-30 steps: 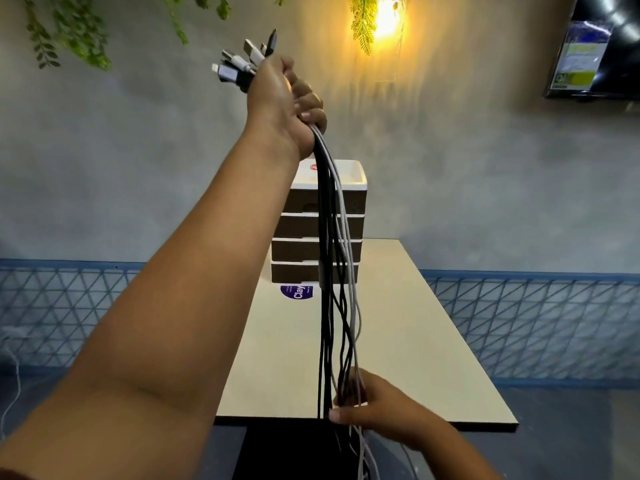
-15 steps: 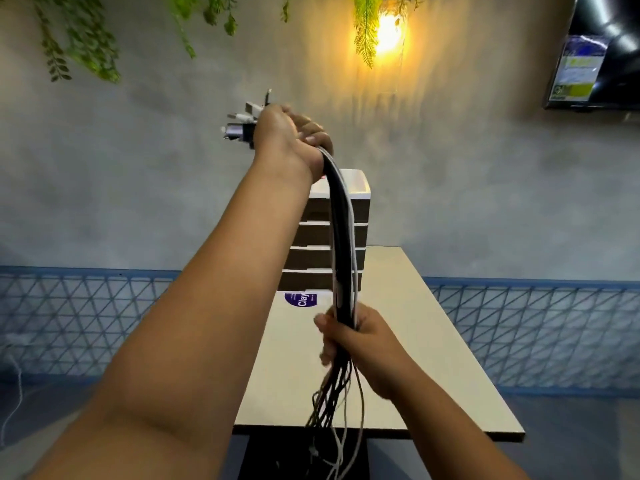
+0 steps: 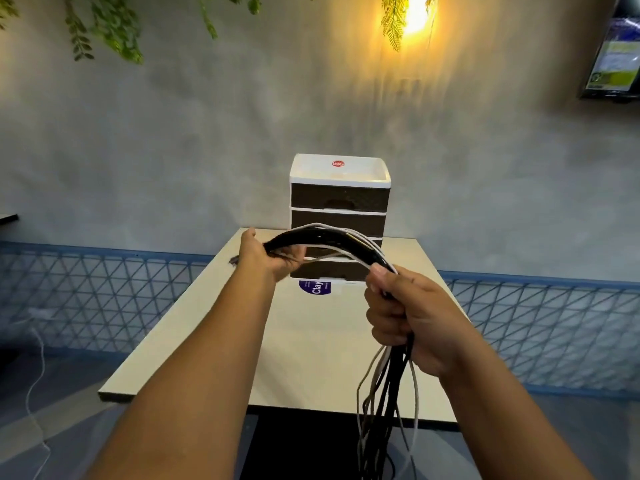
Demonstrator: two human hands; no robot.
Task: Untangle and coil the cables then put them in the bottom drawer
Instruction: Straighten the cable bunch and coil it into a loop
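Observation:
A bundle of black and white cables [image 3: 332, 240] arches between my two hands above the table. My left hand [image 3: 266, 258] grips one end of the bundle, and a plug end sticks out behind it. My right hand [image 3: 401, 317] grips the bundle lower down, with the loose cable ends [image 3: 384, 410] hanging past the table's front edge. A small drawer unit [image 3: 339, 199] with a white top and dark drawers stands at the table's far end. The cables and my left hand partly hide its bottom drawer [image 3: 332, 271].
The cream table [image 3: 311, 358] runs away from me to the grey wall. A purple sticker [image 3: 315, 287] lies in front of the drawer unit. Blue lattice railing runs on both sides. A white cord [image 3: 34, 375] trails on the floor at left.
My left hand has come down from high overhead to table height. My right hand has slid up the bundle and moved right, so the cables now arch between the hands.

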